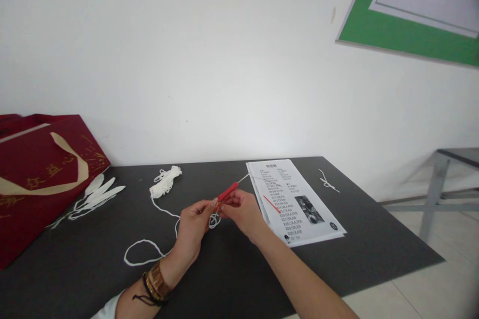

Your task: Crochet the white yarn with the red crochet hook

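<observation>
My right hand (243, 212) is closed around a crochet hook (227, 192) with a red handle, whose thin metal shaft points up and to the right. Beside it, my left hand (195, 224) pinches white yarn close to the handle's lower end. Small loops of yarn (214, 220) show between the hands; the exact stitch at the fingertips is hidden. From a loose white skein (166, 181) at the back, a strand runs down to my left hand. A slack loop of the same yarn (140, 254) lies on the table left of my wrist.
Printed sheets (299, 204) with a thin red strip (271, 204) on them lie right of my hands on the dark table (359, 264). A knotted white yarn piece (329, 182) rests farther right. White leaf-shaped pieces (99, 195) lie by a dark red bag (45, 169) at left.
</observation>
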`<state>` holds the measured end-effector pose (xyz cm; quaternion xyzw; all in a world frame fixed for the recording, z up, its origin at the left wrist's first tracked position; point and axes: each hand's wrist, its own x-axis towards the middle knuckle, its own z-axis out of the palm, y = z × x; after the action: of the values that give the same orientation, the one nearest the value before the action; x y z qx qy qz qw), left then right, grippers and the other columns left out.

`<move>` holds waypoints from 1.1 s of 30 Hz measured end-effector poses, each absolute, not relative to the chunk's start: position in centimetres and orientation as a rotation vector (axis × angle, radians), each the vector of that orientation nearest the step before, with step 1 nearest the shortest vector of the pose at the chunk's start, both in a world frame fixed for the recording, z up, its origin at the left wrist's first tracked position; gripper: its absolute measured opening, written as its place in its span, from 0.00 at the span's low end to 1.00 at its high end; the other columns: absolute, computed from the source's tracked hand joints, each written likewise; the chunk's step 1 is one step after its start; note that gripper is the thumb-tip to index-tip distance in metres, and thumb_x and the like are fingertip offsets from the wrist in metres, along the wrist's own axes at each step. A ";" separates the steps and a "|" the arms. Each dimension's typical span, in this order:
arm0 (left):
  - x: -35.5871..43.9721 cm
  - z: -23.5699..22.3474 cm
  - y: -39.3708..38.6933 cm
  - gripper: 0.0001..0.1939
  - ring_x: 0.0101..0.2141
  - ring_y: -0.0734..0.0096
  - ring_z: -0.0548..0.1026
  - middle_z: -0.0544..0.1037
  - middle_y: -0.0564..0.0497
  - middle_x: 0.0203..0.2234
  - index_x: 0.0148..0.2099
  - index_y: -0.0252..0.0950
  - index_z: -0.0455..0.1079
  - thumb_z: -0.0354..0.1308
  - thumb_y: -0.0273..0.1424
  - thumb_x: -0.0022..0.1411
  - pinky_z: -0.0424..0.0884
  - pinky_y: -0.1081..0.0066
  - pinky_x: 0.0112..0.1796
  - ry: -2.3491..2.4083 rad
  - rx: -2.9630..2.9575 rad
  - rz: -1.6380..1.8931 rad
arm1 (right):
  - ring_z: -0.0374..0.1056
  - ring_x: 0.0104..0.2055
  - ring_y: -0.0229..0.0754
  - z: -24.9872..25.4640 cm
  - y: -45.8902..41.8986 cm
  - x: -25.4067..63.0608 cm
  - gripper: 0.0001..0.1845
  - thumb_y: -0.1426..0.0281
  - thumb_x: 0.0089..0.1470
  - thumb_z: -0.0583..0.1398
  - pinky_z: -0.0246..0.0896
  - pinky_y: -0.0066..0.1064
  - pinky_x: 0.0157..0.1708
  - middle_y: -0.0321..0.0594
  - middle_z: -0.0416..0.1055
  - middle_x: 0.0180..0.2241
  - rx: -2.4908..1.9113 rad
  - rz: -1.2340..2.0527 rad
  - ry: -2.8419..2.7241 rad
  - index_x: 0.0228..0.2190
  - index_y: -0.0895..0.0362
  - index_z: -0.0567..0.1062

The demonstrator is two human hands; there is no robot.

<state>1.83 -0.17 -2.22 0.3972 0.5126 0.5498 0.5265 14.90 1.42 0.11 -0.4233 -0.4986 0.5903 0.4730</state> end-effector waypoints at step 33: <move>1.9 -2.0 -0.2 0.14 0.12 0.89 0.50 0.69 0.54 0.17 0.28 0.30 0.71 0.65 0.37 0.48 0.43 0.80 0.12 1.038 0.735 1.135 | 0.70 0.27 0.39 -1.7 2.2 15.0 0.06 0.72 0.44 0.60 0.67 0.32 0.31 0.36 0.75 0.27 -1.009 1.391 -1.188 0.29 0.57 0.76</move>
<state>1.91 -0.17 -1.95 0.3245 0.4582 0.5014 0.6583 15.04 2.25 -1.70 -0.4176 -0.4918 0.5757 0.5023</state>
